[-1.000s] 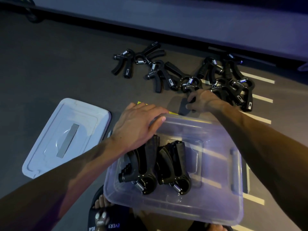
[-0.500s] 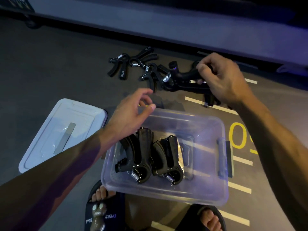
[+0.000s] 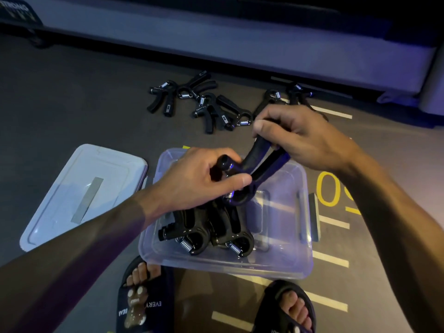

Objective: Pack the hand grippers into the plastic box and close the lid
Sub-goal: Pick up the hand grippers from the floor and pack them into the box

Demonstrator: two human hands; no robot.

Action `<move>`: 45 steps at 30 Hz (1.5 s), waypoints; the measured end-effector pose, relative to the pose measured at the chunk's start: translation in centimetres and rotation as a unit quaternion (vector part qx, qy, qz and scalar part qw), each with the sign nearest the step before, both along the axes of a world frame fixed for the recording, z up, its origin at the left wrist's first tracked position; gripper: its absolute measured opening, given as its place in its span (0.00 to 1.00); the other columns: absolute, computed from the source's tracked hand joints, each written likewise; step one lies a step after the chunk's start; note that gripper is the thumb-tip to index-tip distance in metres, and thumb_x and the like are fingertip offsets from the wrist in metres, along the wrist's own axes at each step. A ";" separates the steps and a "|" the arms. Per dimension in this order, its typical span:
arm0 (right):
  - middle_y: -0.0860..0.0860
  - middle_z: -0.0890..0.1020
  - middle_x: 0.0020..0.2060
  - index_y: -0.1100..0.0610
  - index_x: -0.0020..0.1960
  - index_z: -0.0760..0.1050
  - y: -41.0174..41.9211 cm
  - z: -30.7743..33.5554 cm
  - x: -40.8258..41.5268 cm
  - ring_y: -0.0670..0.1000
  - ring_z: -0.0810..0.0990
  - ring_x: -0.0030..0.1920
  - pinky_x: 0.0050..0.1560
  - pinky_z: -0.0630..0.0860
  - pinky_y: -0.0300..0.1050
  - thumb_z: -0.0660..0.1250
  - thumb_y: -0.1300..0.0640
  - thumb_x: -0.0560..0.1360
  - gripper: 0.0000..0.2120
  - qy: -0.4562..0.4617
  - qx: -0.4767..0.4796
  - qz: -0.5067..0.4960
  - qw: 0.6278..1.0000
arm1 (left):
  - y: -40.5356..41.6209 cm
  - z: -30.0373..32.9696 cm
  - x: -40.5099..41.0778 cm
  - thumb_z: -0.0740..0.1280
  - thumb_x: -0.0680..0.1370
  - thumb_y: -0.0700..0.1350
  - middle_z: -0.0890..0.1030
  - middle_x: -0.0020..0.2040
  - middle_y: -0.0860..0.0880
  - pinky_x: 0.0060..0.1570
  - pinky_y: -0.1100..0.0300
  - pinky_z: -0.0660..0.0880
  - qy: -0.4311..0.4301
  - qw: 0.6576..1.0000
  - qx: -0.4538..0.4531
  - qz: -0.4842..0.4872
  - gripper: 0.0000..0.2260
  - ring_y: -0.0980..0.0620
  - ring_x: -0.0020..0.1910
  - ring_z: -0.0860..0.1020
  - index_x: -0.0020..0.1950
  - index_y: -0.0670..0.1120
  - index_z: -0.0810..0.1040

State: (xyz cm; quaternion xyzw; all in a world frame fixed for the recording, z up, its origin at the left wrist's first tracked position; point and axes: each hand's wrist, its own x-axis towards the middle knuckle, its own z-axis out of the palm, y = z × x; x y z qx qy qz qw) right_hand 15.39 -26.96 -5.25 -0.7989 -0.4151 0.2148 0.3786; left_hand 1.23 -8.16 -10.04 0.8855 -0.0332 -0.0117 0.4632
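I have both hands on one black hand gripper, held in the air over the far half of the clear plastic box. My right hand pinches the ends of its two handles: the thumb presses on the near side and the curled fingers wrap the far side, so the handle tips disappear inside the grip. From there the handles slope down and toward me to the gripper's head, where my left hand takes over. The left thumb lies along the head's lower edge and the curled fingers close over its top, with the round knob poking out between them. The spring end hangs just under the left thumb, above the box interior.

Inside the box, two more hand grippers lie side by side against the near-left corner, springs pointing at the near wall, touching each other. They sit directly below my left hand.

The box stands on the dark floor, its lid lying flat just beside its left wall. Beyond the far wall, several loose grippers are scattered on the floor, some overlapping, well apart from the box. My sandalled feet show at the near edge of the box.
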 end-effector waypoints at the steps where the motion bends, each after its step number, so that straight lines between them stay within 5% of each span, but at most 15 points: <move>1: 0.45 0.81 0.38 0.54 0.52 0.79 -0.2 -0.5 0.0 0.42 0.77 0.38 0.42 0.75 0.42 0.64 0.47 0.81 0.11 0.027 0.004 -0.002 1.000 | 0.0 -0.2 0.0 0.69 0.76 0.60 0.85 0.40 0.53 0.43 0.50 0.77 0.011 1.000 -0.010 0.002 0.13 0.52 0.40 0.82 0.48 0.51 0.80; 7: 0.46 0.82 0.56 0.51 0.66 0.75 -2.6 -2.7 1.1 0.42 0.81 0.58 0.59 0.77 0.42 0.66 0.41 0.76 0.23 0.126 0.007 -0.092 0.988 | 0.7 -1.6 0.1 0.73 0.78 0.47 0.86 0.41 0.47 0.39 0.54 0.80 0.059 0.984 -0.163 0.036 0.08 0.46 0.39 0.84 0.51 0.43 0.83; 11: 0.55 0.86 0.52 0.58 0.62 0.75 -3.0 -3.9 0.1 0.53 0.85 0.54 0.48 0.82 0.45 0.69 0.51 0.75 0.19 0.317 0.084 -0.098 0.939 | 0.5 -1.9 0.2 0.73 0.78 0.45 0.87 0.40 0.50 0.33 0.66 0.75 0.069 0.972 -0.221 0.043 0.05 0.58 0.31 0.79 0.51 0.45 0.83; 16: 0.59 0.86 0.46 0.64 0.63 0.72 -1.6 -4.4 -1.3 0.58 0.86 0.48 0.48 0.83 0.51 0.68 0.59 0.74 0.19 0.439 0.213 -0.154 0.859 | -0.4 -1.8 0.0 0.72 0.79 0.40 0.87 0.44 0.42 0.37 0.58 0.79 0.111 0.951 -0.284 0.050 0.01 0.50 0.31 0.81 0.49 0.45 0.82; 19: 0.58 0.85 0.49 0.65 0.64 0.72 -1.4 -4.9 -2.2 0.58 0.86 0.49 0.49 0.83 0.52 0.68 0.56 0.74 0.22 0.438 0.164 -0.139 0.873 | -0.8 -1.7 -0.2 0.69 0.80 0.38 0.86 0.47 0.38 0.40 0.56 0.80 0.147 0.940 -0.304 0.056 0.01 0.48 0.34 0.82 0.49 0.40 0.79; 22: 0.60 0.85 0.47 0.66 0.62 0.73 -1.9 -5.5 -2.5 0.57 0.85 0.47 0.47 0.82 0.51 0.68 0.52 0.75 0.22 0.405 0.085 -0.133 0.901 | -0.6 -1.9 -0.5 0.69 0.80 0.41 0.86 0.42 0.43 0.39 0.58 0.77 0.130 0.966 -0.220 0.047 0.06 0.51 0.37 0.81 0.48 0.38 0.79; 26: 0.58 0.86 0.44 0.60 0.57 0.77 -2.6 -6.4 -2.8 0.55 0.85 0.44 0.43 0.80 0.48 0.67 0.58 0.79 0.09 0.369 -0.044 -0.096 0.923 | 1.3 -2.4 -0.3 0.69 0.80 0.51 0.79 0.35 0.60 0.39 0.65 0.68 -0.030 0.992 0.015 0.124 0.08 0.61 0.37 0.76 0.42 0.51 0.81; 28: 0.60 0.85 0.44 0.60 0.56 0.77 -2.6 -7.2 -3.7 0.55 0.84 0.44 0.40 0.80 0.46 0.66 0.61 0.80 0.06 0.367 -0.089 -0.090 0.921 | 2.4 -2.6 0.3 0.68 0.80 0.51 0.78 0.40 0.61 0.47 0.65 0.68 -0.095 0.981 0.093 0.139 0.06 0.60 0.44 0.74 0.44 0.53 0.80; 31: 0.65 0.83 0.45 0.65 0.58 0.75 -2.0 -8.7 -5.7 0.60 0.82 0.45 0.48 0.80 0.57 0.65 0.62 0.81 0.08 0.392 -0.117 -0.096 0.908 | 3.4 -3.9 1.0 0.67 0.81 0.48 0.79 0.50 0.58 0.56 0.56 0.69 -0.108 0.975 0.158 0.114 0.03 0.52 0.53 0.73 0.52 0.51 0.80; 37: 0.64 0.79 0.44 0.65 0.62 0.75 -1.6 -10.7 -7.6 0.61 0.77 0.45 0.47 0.68 0.58 0.64 0.63 0.81 0.10 0.436 -0.098 -0.130 0.885 | 3.6 -5.8 0.6 0.64 0.80 0.51 0.78 0.55 0.56 0.56 0.51 0.66 -0.043 0.973 0.205 0.101 0.10 0.50 0.56 0.73 0.60 0.54 0.77; 45: 0.57 0.80 0.43 0.57 0.60 0.76 -1.5 -11.5 -8.8 0.56 0.82 0.45 0.50 0.80 0.53 0.64 0.60 0.82 0.07 0.477 -0.094 -0.142 0.862 | 3.7 -6.0 1.1 0.64 0.79 0.52 0.79 0.54 0.60 0.57 0.55 0.65 -0.043 0.975 0.193 0.101 0.09 0.54 0.55 0.75 0.59 0.57 0.75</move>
